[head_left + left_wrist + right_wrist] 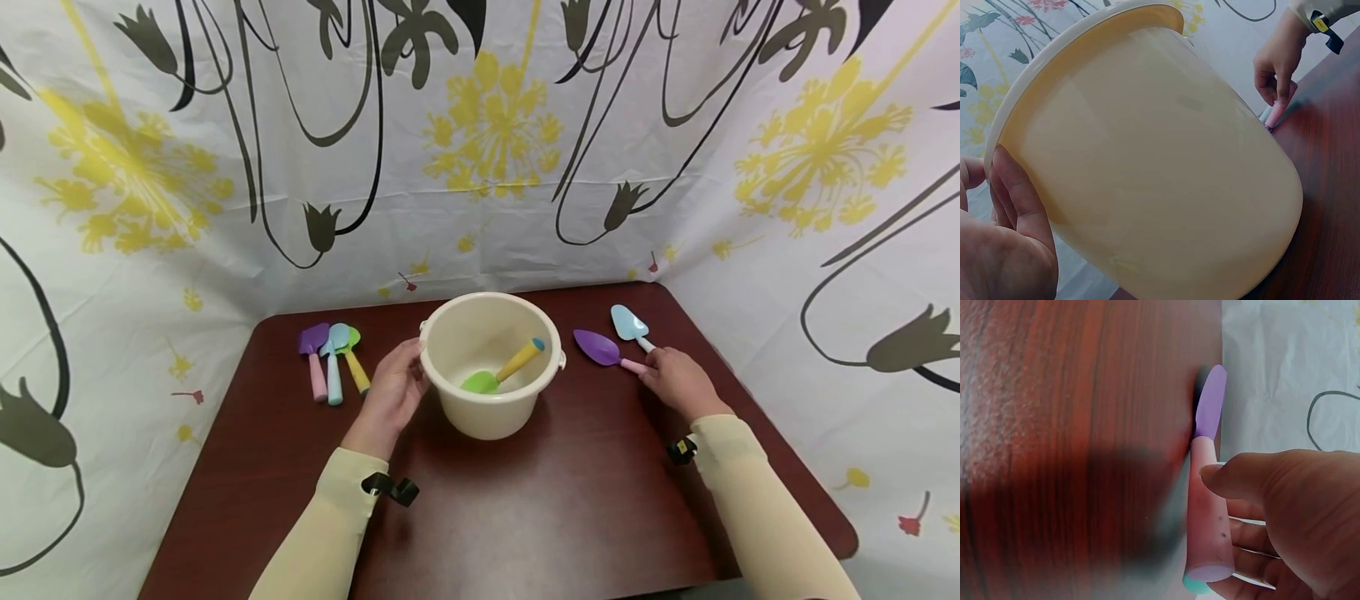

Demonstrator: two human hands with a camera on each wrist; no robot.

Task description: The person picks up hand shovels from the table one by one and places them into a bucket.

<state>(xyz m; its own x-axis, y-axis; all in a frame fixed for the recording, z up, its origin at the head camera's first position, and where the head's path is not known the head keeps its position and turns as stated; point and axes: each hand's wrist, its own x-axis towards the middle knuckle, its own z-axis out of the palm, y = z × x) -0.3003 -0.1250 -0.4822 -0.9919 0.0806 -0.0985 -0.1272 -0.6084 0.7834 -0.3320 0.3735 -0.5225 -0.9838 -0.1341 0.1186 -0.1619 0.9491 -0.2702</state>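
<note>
A cream plastic bucket point(491, 400) stands mid-table with a green toy shovel point(501, 372) with a yellow handle lying inside. My left hand point(407, 368) curls against the bucket's left wall point(1147, 162) just below the rim, its fingers point(1017, 190) pressed to the plastic. A purple toy trowel point(597, 347) lies on the table to the right of the bucket. My right hand point(651, 363) pinches its pink handle point(1209, 515), thumb on top and fingers beneath. The trowel's blade point(1211, 403) points away, flat on the table.
A light blue trowel point(628, 323) lies just behind the purple one. Three small toy tools point(333, 358) lie side by side at the table's left. The dark wood table point(525, 517) is walled round by a flowered white sheet point(480, 150).
</note>
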